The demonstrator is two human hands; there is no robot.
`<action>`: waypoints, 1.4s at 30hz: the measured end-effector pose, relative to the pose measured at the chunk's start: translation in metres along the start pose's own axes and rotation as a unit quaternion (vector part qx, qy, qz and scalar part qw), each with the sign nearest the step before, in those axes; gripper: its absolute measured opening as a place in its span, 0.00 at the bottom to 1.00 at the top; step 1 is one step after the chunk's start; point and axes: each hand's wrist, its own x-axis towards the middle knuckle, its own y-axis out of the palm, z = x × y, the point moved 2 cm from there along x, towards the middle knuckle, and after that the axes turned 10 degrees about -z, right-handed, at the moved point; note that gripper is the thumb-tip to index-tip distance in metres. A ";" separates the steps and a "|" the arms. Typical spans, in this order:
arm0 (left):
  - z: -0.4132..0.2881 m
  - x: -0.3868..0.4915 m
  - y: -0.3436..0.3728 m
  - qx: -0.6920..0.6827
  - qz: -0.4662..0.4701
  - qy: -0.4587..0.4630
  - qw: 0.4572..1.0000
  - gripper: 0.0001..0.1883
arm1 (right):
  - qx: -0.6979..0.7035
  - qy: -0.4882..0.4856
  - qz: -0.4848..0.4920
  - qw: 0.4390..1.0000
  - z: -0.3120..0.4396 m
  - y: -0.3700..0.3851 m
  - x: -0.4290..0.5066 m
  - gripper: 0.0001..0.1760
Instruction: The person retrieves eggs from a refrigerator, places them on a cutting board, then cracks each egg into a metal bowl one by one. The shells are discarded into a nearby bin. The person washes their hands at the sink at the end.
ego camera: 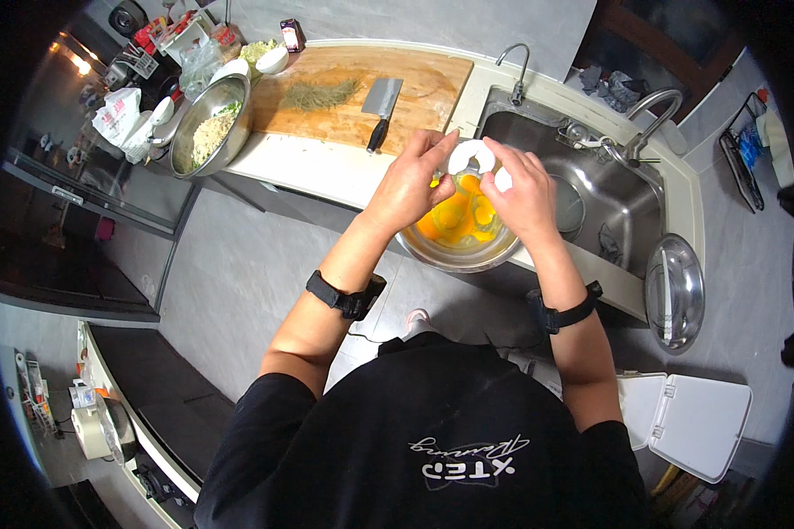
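Over a steel mixing bowl [460, 261], my left hand [410, 182] and my right hand [523, 188] are raised close together. Between their fingertips is a white cracked eggshell [470, 153], its broken opening facing the bowl. My right index finger touches the shell's right edge, and my left fingertips meet its left side. Another white piece, probably eggshell [503, 178], shows between my right thumb and fingers. Several raw eggs [456, 215] with orange yolks and clear whites lie in the bowl, whose far rim is partly hidden by my hands.
Left of the bowl, a wooden cutting board [430, 66] bears a cleaver [382, 106] and a greenish shredded heap [321, 94]. A steel bowl of chopped food [215, 135] stands further left. On the right are a double sink [609, 198], faucet [642, 132] and steel basin [685, 291].
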 end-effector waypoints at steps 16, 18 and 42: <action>-0.061 -0.007 0.057 -0.041 -0.020 0.012 0.999 0.32 | 0.228 0.302 -0.075 0.923 -0.024 -0.036 -0.061 0.24; -0.085 -0.013 0.082 -0.075 0.010 -0.012 0.997 0.33 | 0.270 0.308 -0.123 0.904 -0.029 -0.066 -0.082 0.23; -0.280 -0.164 0.268 -0.332 0.478 0.123 0.804 0.33 | -0.017 0.694 -0.483 0.533 0.050 -0.355 -0.442 0.34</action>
